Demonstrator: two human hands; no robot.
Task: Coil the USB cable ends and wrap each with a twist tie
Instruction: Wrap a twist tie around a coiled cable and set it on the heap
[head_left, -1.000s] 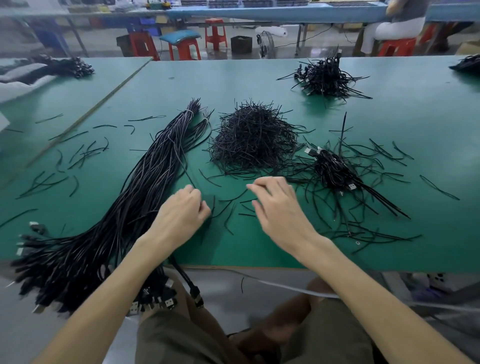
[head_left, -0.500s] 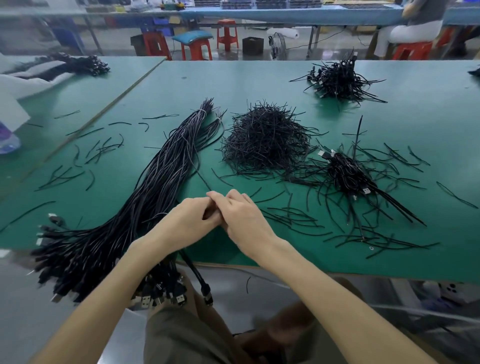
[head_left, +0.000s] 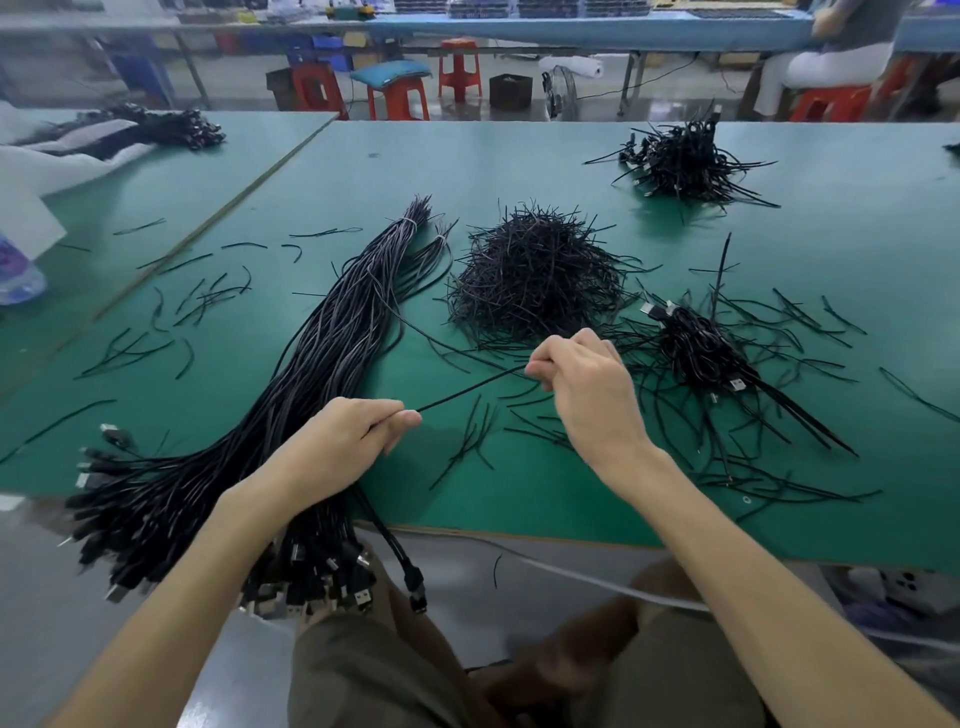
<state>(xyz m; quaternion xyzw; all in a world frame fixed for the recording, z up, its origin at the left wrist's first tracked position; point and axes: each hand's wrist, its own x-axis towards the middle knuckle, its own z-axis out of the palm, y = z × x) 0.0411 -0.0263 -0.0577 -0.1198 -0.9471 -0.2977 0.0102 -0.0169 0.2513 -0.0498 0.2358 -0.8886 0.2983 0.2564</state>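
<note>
A thick bundle of black USB cables (head_left: 322, 374) lies diagonally on the green table (head_left: 571, 514), its plugs hanging over the near edge. My left hand (head_left: 337, 447) pinches a single black cable (head_left: 470, 388) between thumb and forefinger. This cable runs taut up and to the right to my right hand (head_left: 587, 395), which grips it with curled fingers. Below my left hand a plug end (head_left: 415, 595) dangles off the table edge. A mound of black twist ties (head_left: 535, 280) sits just beyond my right hand.
A small heap of tied cables (head_left: 701, 353) lies right of my right hand, with another heap (head_left: 685, 161) at the far right. Loose ties (head_left: 197, 301) are scattered across the table. A plastic bottle (head_left: 15, 275) stands at the left edge. Red stools (head_left: 397, 98) stand behind.
My hands, touching near the table's front half a second ago, have drawn apart. The right hand has moved up and to the right, stretching a length of cable between them.
</note>
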